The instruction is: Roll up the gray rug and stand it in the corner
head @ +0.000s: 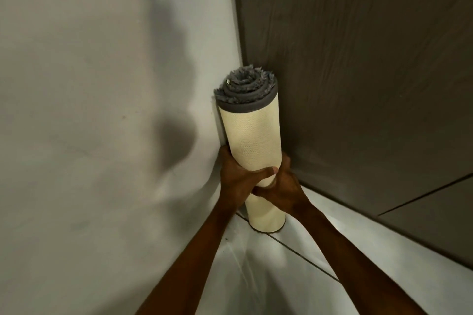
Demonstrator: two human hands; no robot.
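Observation:
The gray rug (252,133) is rolled into a tight tube, cream backing outward, with its shaggy gray pile showing as a spiral at the top end. It stands upright in the corner, its bottom end on the floor. My left hand (238,179) wraps the roll's lower middle from the left, thumb across the front. My right hand (284,186) grips it from the right at the same height, fingers hidden behind the roll.
A pale gray wall (102,110) is on the left and a dark wood-grain panel (358,84) on the right; they meet behind the roll. White floor tiles (268,276) with dark grout lines lie below.

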